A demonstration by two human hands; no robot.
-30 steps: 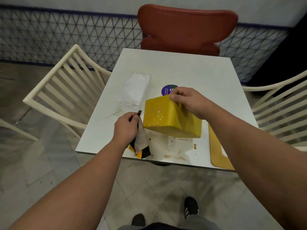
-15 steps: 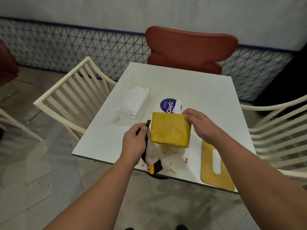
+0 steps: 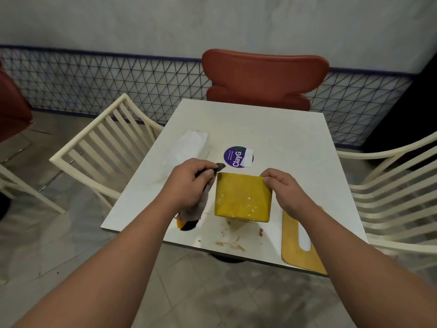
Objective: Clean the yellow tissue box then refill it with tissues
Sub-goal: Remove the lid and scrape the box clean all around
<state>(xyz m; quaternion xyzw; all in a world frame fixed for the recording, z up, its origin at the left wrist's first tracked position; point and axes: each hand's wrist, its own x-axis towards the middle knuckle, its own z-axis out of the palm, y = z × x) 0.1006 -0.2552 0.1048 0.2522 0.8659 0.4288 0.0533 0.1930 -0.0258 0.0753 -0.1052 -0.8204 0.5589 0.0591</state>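
Yellow tissue box (image 3: 243, 200): one, standing on the white table (image 3: 283, 143) near its front edge. Solid yellow faces toward the camera, speckled with pale spots; inside not visible, contents cannot be told. Whether its base sits fully flat on the table cannot be told.

Yellow lid panel (image 3: 294, 242): one, lying flat at the table's front right corner, part overhanging the edge, with one long slot through it. Apart from the box, to its right.

Tissue pack (image 3: 189, 147): one, clear wrap with white tissues inside, lying flat on the left half of the table, behind the left hand.

Round purple sticker (image 3: 234, 156) marked "ClayG": one, on the table just behind the box, with a white patch over its right side.

Right hand (image 3: 282, 192): fingers curled over the box's top right corner, thumb on the near face – grasping the box.

Left hand (image 3: 189, 188): clenched round a cloth (image 3: 197, 209), grey-white with black and orange at its lower end. The cloth hangs below the fist; a dark tip pokes out by the thumb. Fist just beside the box's left face; contact with the box cannot be told.

Brown crumbs and smears (image 3: 230, 243) on the table in front of the box.

Chairs: two cream slatted ones (image 3: 106, 147), left and right; one red chair (image 3: 264, 79) at the far side
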